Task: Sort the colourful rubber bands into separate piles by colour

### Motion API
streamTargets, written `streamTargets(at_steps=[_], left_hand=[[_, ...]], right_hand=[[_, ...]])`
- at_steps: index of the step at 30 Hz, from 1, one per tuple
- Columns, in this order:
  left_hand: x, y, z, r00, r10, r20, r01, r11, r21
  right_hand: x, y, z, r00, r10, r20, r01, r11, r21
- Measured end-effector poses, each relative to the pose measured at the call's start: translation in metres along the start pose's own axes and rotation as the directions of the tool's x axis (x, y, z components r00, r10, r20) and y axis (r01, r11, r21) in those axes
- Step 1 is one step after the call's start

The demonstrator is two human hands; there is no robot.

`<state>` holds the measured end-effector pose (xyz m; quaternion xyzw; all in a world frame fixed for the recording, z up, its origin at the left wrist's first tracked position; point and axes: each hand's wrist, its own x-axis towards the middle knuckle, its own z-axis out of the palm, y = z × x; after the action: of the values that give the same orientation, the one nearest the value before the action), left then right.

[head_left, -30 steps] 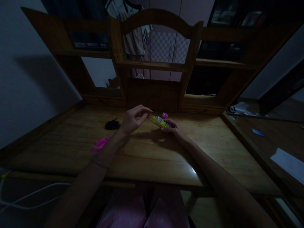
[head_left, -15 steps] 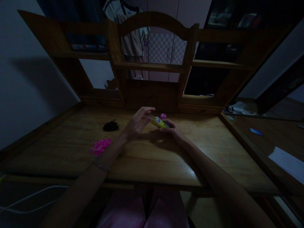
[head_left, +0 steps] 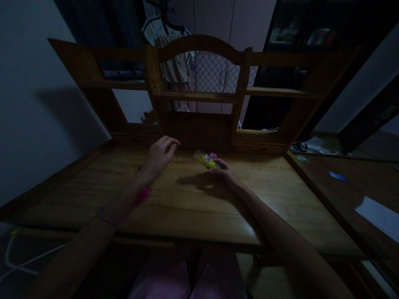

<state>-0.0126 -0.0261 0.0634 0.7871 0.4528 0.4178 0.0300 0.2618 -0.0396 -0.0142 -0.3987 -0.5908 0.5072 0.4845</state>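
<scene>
My right hand point(head_left: 225, 172) is closed around a small yellow packet point(head_left: 205, 159) with a printed label, held tilted just above the wooden desk point(head_left: 199, 203). A pink round thing point(head_left: 213, 155) shows right behind the packet. My left hand point(head_left: 160, 154) hovers over the desk to the left of the packet, apart from it, fingers loosely curled with nothing seen in them. A pink bundle of small bands point(head_left: 141, 195) lies on the desk, partly hidden by my left forearm.
A wooden hutch with shelves point(head_left: 199, 95) rises at the back of the desk. A second dark table point(head_left: 352, 182) stands to the right with a blue item point(head_left: 337, 176) and white paper point(head_left: 378, 216). White cables point(head_left: 18, 261) lie on the floor at the left.
My left hand let go of the packet's end and moved left, away from it. The view tilted, and my forearm now covers the dark bundle and part of the pink one.
</scene>
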Motion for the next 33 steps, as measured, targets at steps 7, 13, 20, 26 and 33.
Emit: streamTargets(at_steps=[7,13,20,26,33], left_hand=[[-0.013,-0.076,0.028,0.879,-0.171,0.444,0.13,0.984,0.122],[-0.011,-0.074,0.029,0.783,-0.081,0.617,0.085,0.996,0.024],[-0.029,-0.058,0.027,0.699,0.077,0.711,-0.009,0.995,-0.099],[-0.035,-0.05,0.02,0.755,0.056,0.653,0.016,0.994,-0.104],[0.002,-0.01,-0.004,0.909,0.066,0.411,0.007,0.984,-0.175]], right_hand=[[0.0,-0.005,-0.002,1.0,-0.006,-0.017,0.007,1.0,0.011],[-0.001,-0.006,-0.004,1.0,-0.014,-0.009,0.014,1.0,0.024],[0.001,-0.003,-0.001,1.0,-0.017,-0.021,0.018,1.0,0.018],[0.001,-0.003,-0.002,1.0,-0.029,-0.01,0.028,0.999,-0.019],[-0.007,-0.008,0.005,0.996,-0.069,0.058,0.074,0.993,-0.096]])
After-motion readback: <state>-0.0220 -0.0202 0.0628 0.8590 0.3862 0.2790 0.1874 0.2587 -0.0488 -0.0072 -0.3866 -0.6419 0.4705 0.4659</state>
